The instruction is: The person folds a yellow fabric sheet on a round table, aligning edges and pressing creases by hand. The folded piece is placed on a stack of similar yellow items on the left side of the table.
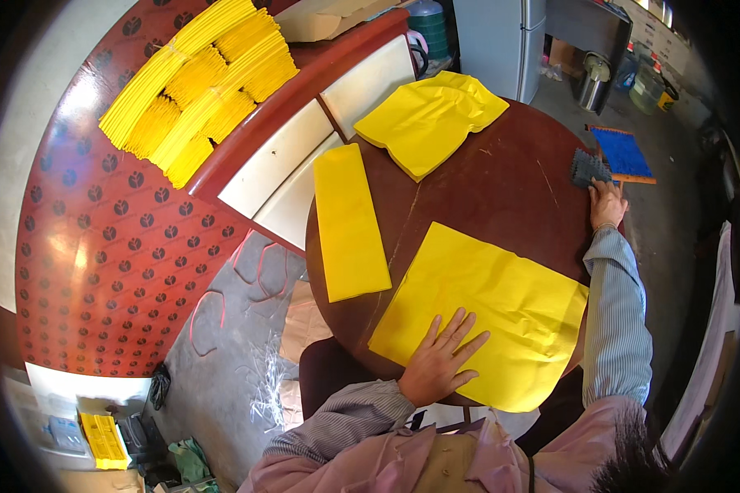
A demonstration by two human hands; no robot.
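Observation:
My left hand lies flat with its fingers spread on a large yellow sheet, which looks like paper and is creased on its right side. The sheet covers the near part of a round dark-red table. At the table's right rim, the fingers of my right hand close on the near edge of a dark grey pad with a rough, jagged surface. Left of the sheet sits a long folded yellow strip. A crumpled yellow stack rests at the table's far side.
Bundled yellow folded stacks stand on a red patterned board at the left. White drawers adjoin the round table. A blue-seated stool is beyond the right rim. Red cords and white strands lie on the floor.

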